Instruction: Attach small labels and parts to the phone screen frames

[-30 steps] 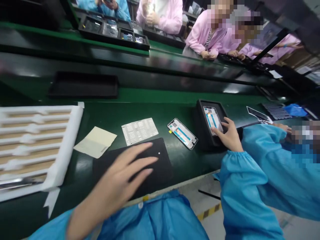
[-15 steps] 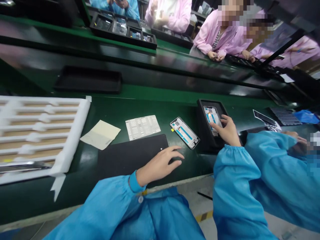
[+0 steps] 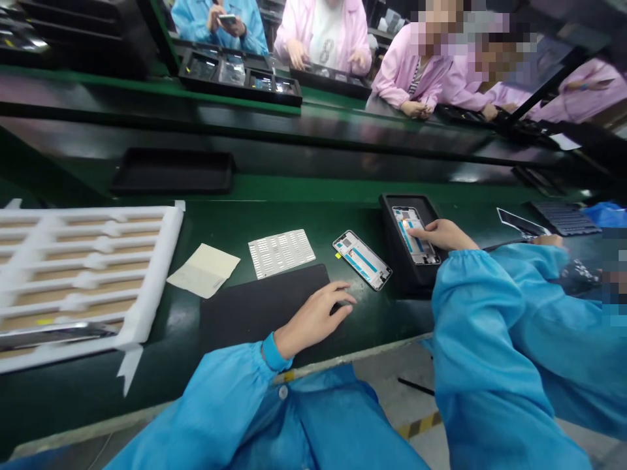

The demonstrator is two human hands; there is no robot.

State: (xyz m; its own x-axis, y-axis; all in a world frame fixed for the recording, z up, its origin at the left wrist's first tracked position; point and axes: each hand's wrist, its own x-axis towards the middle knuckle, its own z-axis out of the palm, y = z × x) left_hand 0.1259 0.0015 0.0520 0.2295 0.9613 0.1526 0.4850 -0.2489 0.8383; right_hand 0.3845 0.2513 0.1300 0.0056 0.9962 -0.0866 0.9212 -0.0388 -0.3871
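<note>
My right hand (image 3: 443,235) reaches into a black tray (image 3: 402,267). Its thumb lies over the face of a phone frame (image 3: 424,251), and the fingers are bent at the right edge; where they touch is partly hidden. This frame has a silver-white inside with blue strips. A second phone frame (image 3: 363,261), with a yellow tab at its left edge, lies on the green table just left of the tray. My left hand (image 3: 316,313) rests open over the right end of a black mat (image 3: 259,303), its fingers spread and nothing held.
Behind the mat lie a perforated label sheet (image 3: 281,252) and a cream paper (image 3: 203,271). A white foam rack (image 3: 147,274) occupies the left, and a black tray (image 3: 174,171) sits farther back. A co-worker's blue sleeve (image 3: 563,281) is close on the right; several people work opposite.
My right hand has turned, its fingers drawn in closer over the phone frame in the tray. My left hand has barely moved. The view has shifted slightly.
</note>
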